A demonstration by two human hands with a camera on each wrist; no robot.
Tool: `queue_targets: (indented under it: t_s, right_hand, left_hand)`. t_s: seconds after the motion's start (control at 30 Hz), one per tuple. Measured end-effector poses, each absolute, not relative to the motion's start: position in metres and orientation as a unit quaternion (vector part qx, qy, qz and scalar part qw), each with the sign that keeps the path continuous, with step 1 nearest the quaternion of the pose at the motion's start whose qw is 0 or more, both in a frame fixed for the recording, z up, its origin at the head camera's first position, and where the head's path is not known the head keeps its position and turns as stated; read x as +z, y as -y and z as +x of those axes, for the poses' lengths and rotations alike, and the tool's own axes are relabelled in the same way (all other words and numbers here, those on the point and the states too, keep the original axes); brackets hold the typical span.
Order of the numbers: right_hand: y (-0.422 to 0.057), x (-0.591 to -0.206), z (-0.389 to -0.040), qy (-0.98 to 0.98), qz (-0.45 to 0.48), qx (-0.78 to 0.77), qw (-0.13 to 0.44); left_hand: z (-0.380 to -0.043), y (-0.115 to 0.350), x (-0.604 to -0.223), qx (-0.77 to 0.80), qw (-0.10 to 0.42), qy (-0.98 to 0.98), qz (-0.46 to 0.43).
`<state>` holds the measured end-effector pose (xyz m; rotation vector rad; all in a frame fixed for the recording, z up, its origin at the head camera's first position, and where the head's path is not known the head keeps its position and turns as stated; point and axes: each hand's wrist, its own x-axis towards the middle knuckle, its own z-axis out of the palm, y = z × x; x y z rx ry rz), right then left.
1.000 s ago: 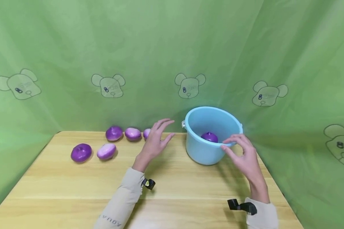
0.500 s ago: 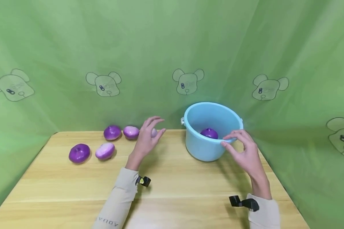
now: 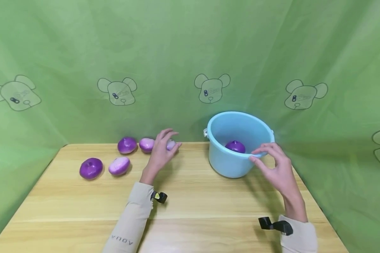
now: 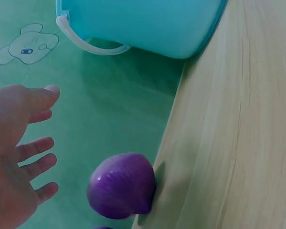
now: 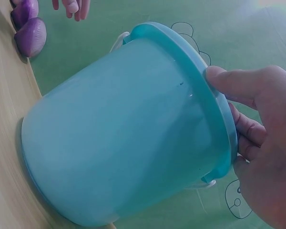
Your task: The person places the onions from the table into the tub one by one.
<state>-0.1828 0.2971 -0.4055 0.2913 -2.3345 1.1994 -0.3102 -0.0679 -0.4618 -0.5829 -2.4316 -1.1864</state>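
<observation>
My left hand (image 3: 159, 153) hovers over the back of the table, thumb and fingers spread apart. A purple onion (image 3: 171, 144) with a pale side shows between thumb and fingers in the head view. From the left wrist, that onion (image 4: 121, 186) lies apart from the fingers, its pointed tip toward the table. On the right stands a light blue bucket (image 3: 228, 163), upright. Thumb and fingers of my right hand (image 3: 278, 170) pinch its near right rim, thumb outside and fingertips inside. One purple onion (image 3: 235, 147) sits in the bucket.
Left of my left hand lie several more purple onions: a pale-sided one (image 3: 146, 144) and a darker one (image 3: 127, 145) at the back, another pale one (image 3: 119, 166) and a dark one (image 3: 91, 168) nearer. A green curtain (image 3: 164, 52) hangs behind the wooden table (image 3: 190, 200).
My left hand has moved left, away from the bucket, to the rightmost onion of the back row. My right hand has stayed on the bucket rim.
</observation>
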Motion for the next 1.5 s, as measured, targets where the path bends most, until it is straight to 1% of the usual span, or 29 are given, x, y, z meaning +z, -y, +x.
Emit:
queue_targets:
  t_s: [0.23, 0.6, 0.93, 1.33, 1.5]
  right_hand:
    - [-0.296, -0.404, -0.183, 0.859, 0.107, 0.435, 0.249]
    - [-0.297, -0.405, -0.182, 0.857, 0.107, 0.440, 0.247]
    - [-0.296, -0.407, -0.184, 0.855, 0.110, 0.435, 0.261]
    - [-0.296, -0.405, -0.184, 0.857, 0.114, 0.429, 0.261]
    - [-0.297, -0.405, -0.183, 0.858, 0.109, 0.429, 0.259]
  left_hand:
    - [-0.314, 0.071, -0.468, -0.414, 0.159, 0.877, -0.185]
    - [-0.319, 0.073, -0.484, -0.389, 0.126, 0.896, -0.175]
    - [-0.323, 0.074, -0.494, -0.355, 0.118, 0.909, -0.183]
    - [-0.325, 0.077, -0.500, -0.345, 0.105, 0.917, -0.173]
    - [-0.325, 0.077, -0.502, -0.338, 0.112, 0.918, -0.175]
